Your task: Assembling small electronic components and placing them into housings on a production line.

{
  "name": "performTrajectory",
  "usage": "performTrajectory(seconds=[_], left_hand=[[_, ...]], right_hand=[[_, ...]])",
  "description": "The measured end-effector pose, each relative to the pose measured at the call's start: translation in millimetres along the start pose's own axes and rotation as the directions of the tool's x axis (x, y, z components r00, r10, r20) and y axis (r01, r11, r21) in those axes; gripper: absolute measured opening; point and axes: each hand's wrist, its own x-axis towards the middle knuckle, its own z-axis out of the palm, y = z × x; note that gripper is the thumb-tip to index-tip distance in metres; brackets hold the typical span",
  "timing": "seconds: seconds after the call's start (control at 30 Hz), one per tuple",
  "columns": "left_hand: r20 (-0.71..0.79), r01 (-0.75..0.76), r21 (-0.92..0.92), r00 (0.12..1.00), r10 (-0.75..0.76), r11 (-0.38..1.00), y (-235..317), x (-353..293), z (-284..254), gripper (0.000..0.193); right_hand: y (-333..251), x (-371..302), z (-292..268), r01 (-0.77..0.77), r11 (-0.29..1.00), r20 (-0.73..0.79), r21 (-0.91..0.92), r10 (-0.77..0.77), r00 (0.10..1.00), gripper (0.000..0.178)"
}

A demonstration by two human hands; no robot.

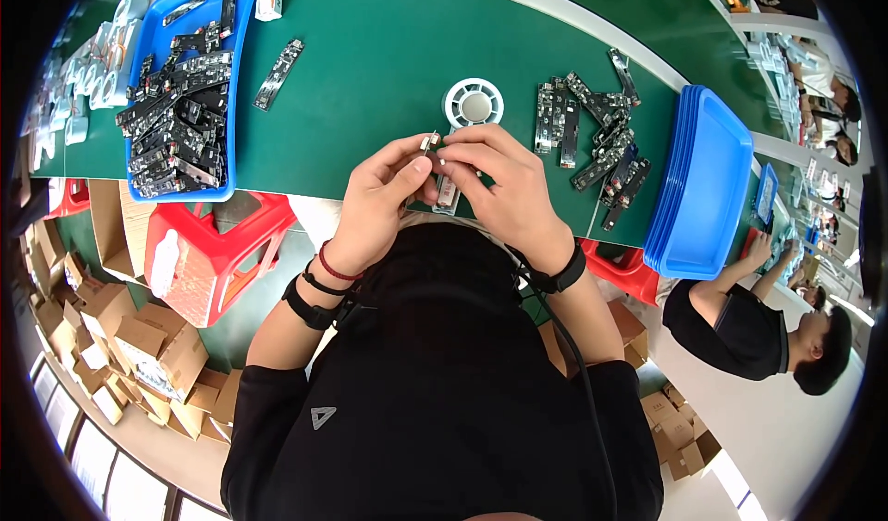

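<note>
Near the table's front edge, my left hand [387,180] is closed in a pinch round a small circuit board [430,142], of which only the upper end shows between the fingers. My right hand [504,177] meets it from the other side, thumb and fingertips pinched at the board; a tiny pale piece seems to sit there, too small to name. Just beyond the fingers stands a round white spool-like holder [452,105] with a grey centre. Its pale strip-like base [448,197] runs down partly behind my right hand.
On the left, a blue tray [231,165] holds many black circuit boards, with a single board [278,75] beside it. More loose boards [606,142] lie on the right, next to stacked blue trays [708,188]. A red stool [208,253] and cardboard boxes [162,341] stand below; a co-worker [740,336] sits at right.
</note>
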Motion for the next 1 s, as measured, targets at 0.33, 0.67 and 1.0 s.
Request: performTrajectory(seconds=[0.33,0.67,1.0], left_hand=[[-0.083,-0.042,0.173,0.995,0.057,0.984,-4,-3,-5,0.037],[-0.197,0.162,0.447,0.977,-0.080,0.880,37,-6,1,0.034],[-0.146,0.041,0.584,0.988,0.055,0.811,30,-2,6,0.030]], right_hand=[[-1,2,12,-0.028,0.992,-0.046,-0.124,0.023,0.999,0.013],[3,5,11,0.230,0.863,0.080,-0.449,-0.218,0.973,0.015],[-1,10,-9,0.296,0.842,0.195,-0.451,-0.230,0.953,0.019]])
